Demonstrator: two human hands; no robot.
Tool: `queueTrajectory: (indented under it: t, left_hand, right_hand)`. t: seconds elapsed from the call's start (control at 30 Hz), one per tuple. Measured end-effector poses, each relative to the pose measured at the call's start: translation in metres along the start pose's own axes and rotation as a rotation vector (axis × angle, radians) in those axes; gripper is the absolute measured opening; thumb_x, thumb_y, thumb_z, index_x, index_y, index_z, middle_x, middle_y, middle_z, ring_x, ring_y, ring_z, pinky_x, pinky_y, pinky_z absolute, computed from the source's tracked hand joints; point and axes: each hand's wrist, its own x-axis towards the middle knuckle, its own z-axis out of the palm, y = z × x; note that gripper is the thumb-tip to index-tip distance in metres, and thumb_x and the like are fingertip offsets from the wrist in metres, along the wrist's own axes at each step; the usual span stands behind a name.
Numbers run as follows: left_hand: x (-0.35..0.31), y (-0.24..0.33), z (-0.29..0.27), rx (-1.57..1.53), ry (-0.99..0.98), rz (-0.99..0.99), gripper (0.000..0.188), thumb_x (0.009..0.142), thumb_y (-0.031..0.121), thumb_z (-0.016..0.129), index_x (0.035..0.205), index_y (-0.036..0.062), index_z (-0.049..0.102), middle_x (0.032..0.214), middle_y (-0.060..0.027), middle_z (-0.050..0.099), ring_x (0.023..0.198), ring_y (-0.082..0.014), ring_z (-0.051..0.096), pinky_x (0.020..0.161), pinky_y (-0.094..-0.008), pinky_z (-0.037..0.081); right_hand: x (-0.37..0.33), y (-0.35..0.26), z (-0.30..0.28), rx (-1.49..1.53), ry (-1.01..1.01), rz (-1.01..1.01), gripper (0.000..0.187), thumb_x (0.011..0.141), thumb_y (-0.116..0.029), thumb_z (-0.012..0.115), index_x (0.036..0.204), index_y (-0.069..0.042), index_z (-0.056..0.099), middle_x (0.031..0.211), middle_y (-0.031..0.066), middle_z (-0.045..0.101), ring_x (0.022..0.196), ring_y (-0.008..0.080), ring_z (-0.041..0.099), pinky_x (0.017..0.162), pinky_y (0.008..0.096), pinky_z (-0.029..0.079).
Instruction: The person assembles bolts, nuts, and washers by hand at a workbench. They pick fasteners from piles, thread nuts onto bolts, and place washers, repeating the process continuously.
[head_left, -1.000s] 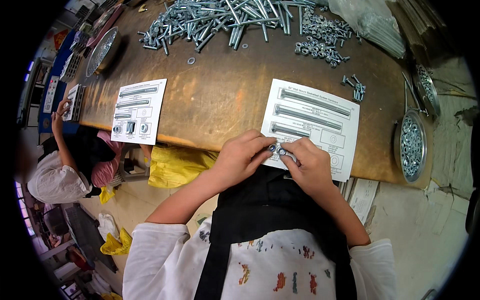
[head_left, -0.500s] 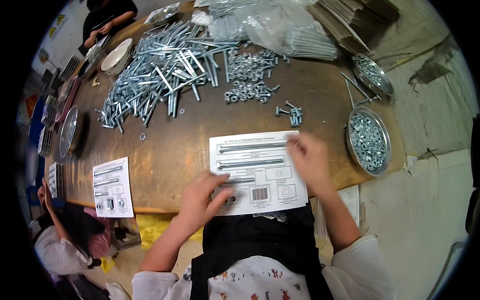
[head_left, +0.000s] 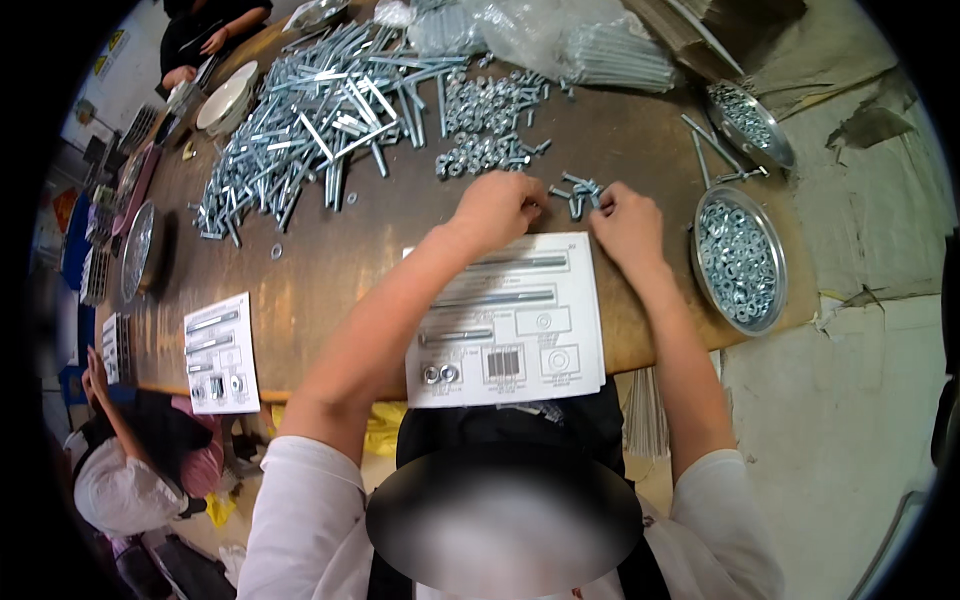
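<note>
A white printed card (head_left: 578, 345), the top of a thin stack, lies at the table's front edge before me. Three bolts of differing length (head_left: 495, 298) show in its outlined boxes, and two nuts (head_left: 440, 374) at its lower left; whether these are loose parts or pictures I cannot tell. My left hand (head_left: 498, 212) reaches past the card's far edge, fingers curled together, what they hold hidden. At a small cluster of short bolts (head_left: 576, 196), my right hand (head_left: 630, 228) has its fingertips pinched against the right side; their grip is too small to make out.
Behind lie a big heap of long bolts (head_left: 310, 130) and a pile of nuts (head_left: 485, 150). Metal bowls of washers (head_left: 740, 265) and small parts (head_left: 750, 125) stand at right. Another card (head_left: 220, 355) lies left. Co-workers sit at left (head_left: 130, 480) and far left (head_left: 215, 40).
Both hands have left the card and moved forward, the left to beyond its far edge, the right to the short bolts. The two nuts at the card's lower left are now uncovered.
</note>
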Motion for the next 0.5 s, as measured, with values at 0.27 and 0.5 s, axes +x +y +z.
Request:
queueTrajectory:
  t: [0.27, 0.5]
  left_hand:
    - [-0.162, 0.059, -0.036, -0.145, 0.042, 0.070, 0.013, 0.082, 0.011, 0.074, 0.094, 0.0113, 0.074, 0.088, -0.0077, 0.069, 0.086, -0.0280, 0.065, 0.074, -0.0399, 0.053]
    - [-0.173, 0.083, -0.019, 0.014, -0.111, 0.161, 0.020, 0.081, 0.018, 0.074, 0.098, 0.0092, 0.071, 0.089, -0.0098, 0.066, 0.085, -0.0293, 0.063, 0.073, -0.0409, 0.050]
  right_hand:
    - [-0.061, -0.064, -0.082, 0.511, -0.476, -0.272, 0.017, 0.076, -0.002, 0.064, 0.092, -0.001, 0.068, 0.082, 0.0072, 0.068, 0.067, 0.0147, 0.064, 0.065, 0.0274, 0.053]
    - [-0.097, -0.072, -0.064, 0.502, -0.711, -0.347, 0.021, 0.080, -0.008, 0.067, 0.100, -0.002, 0.071, 0.088, 0.0131, 0.069, 0.076, 0.0262, 0.067, 0.069, 0.0339, 0.054]
